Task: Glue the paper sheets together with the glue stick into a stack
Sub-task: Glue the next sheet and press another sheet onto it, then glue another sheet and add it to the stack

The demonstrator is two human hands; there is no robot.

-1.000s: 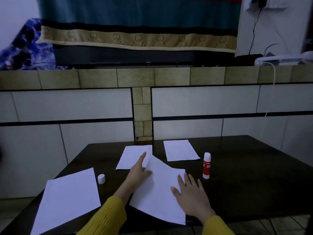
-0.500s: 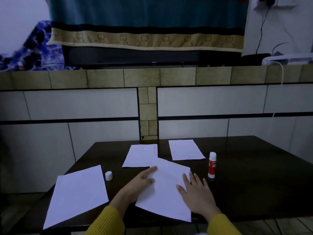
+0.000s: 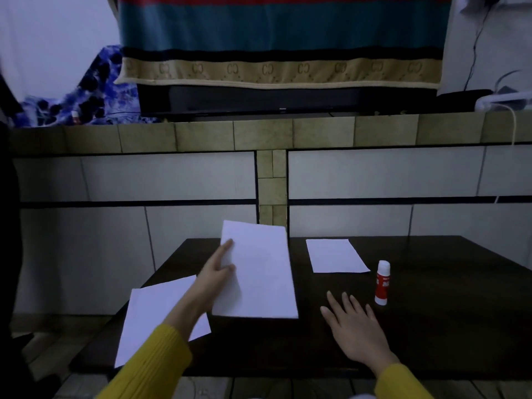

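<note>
Lower-left sheet (image 3: 161,315): lying flat on desk (image 3: 431,326), waiting.
Left hand (image 3: 214,276): fingers pinching lifted sheet (image 3: 259,272) at centre; risking sagging, landing skewed.
Right hand (image 3: 355,323): hovering, fingers spread, holding nothing.
Glue stick (image 3: 382,282): standing uncapped at right, risking toppling.

This looks like a room in a home. A striped blanket (image 3: 282,38) hangs over a tiled ledge (image 3: 259,133), a blue flowery cloth (image 3: 86,93) lies bunched there, and a dark worktop (image 3: 431,326) stands in front.
</note>
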